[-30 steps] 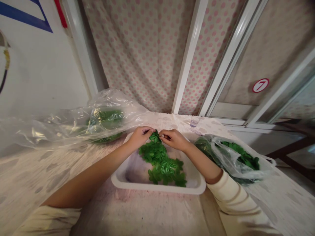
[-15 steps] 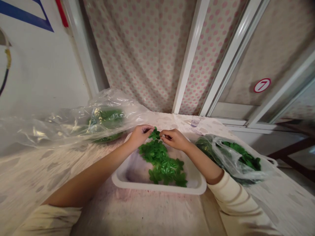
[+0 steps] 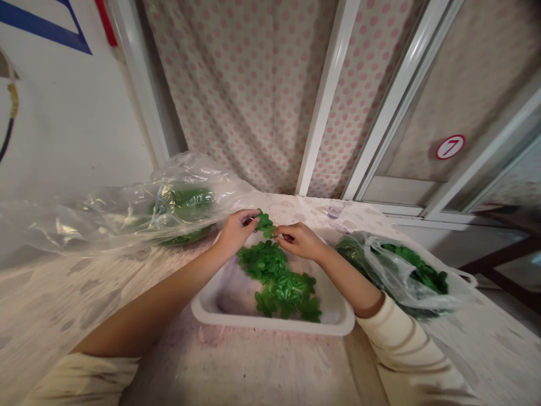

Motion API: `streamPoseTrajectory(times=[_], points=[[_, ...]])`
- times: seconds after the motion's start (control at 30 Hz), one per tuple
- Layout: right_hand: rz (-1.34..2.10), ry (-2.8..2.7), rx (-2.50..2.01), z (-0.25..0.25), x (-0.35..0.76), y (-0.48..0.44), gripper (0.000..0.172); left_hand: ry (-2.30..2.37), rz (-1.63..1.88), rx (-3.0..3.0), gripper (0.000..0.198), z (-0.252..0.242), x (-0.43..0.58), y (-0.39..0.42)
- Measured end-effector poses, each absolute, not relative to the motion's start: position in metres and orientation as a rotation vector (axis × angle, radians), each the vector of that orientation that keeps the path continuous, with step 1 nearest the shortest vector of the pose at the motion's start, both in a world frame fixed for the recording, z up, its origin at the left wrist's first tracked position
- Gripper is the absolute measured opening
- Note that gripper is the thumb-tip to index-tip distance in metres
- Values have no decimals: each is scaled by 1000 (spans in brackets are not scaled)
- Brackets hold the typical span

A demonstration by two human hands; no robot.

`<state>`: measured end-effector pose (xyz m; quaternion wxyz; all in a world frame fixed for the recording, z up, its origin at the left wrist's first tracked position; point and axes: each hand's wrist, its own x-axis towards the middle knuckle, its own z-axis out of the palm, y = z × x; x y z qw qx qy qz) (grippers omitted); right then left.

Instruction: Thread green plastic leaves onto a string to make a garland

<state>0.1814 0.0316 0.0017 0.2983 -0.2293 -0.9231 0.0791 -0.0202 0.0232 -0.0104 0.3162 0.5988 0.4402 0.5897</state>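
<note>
A white plastic tub [image 3: 220, 316] sits on the table in front of me, holding a heap of green artificial leaves [image 3: 279, 282]. Above its far rim, my left hand [image 3: 234, 232] and my right hand [image 3: 299, 239] each pinch a small green leaf piece [image 3: 264, 223] between fingertips. The two hands are close together, with the piece lifted just clear of the heap.
A large clear plastic bag [image 3: 127, 214] with more green leaves lies at the left. Another clear bag of leaves [image 3: 401, 270] sits to the right of the tub. A dotted curtain [image 3: 253, 84] and white window frames stand behind the patterned tablecloth [image 3: 253, 366].
The leaf piece has risen slightly and shifted left as my left hand lifted it off the heap. My right hand stayed nearly in place.
</note>
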Motion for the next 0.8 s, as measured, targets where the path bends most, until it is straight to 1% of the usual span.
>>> streamPoseTrajectory(times=[0.1, 0.27, 0.43, 0.63, 0.8], points=[[212, -2459, -603, 2, 181, 31, 14, 1146, 1565, 1581, 37, -10, -21, 23], [222, -2475, -599, 3, 181, 30, 13, 1189, 1615, 1649, 34, -12, -22, 25], [229, -2483, -609, 5, 181, 29, 11, 1244, 1615, 1585, 36, -9, -22, 24], [232, -2496, -602, 6, 181, 28, 11, 1394, 1609, 1551, 31, -2, -23, 21], [234, -2496, -583, 6, 181, 25, 12, 1341, 1596, 1613, 28, -8, -24, 26]])
